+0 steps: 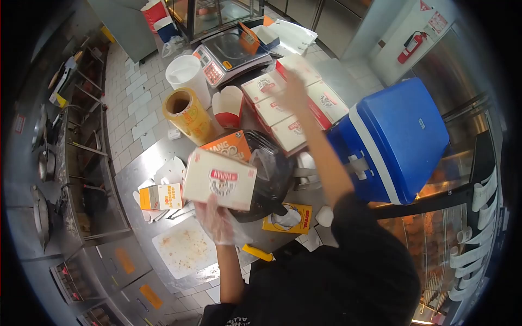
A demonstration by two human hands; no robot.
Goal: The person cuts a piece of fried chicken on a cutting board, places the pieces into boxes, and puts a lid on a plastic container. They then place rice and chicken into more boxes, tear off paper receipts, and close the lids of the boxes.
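My left hand [215, 220], in a clear plastic glove, grips a white takeaway box [204, 179] with a red label by its near edge. The box is tilted toward me and covers part of an orange box [231, 144] behind it. My right hand [292, 92], smeared by motion, reaches over a group of similar white boxes [288, 133] with red sides at the back of the steel table. Its fingers are too blurred to show their pose. Just right of the held box lies a black plastic bag [274, 174].
A blue cooler box [402, 136] stands at the right. Further back are a digital scale [231, 57], a white tub [187, 73], a roll of film [190, 117] and a red carton [228, 106]. A stained white board [182, 247], a yellow-handled tool [257, 252] and a yellow box [299, 217] lie near me.
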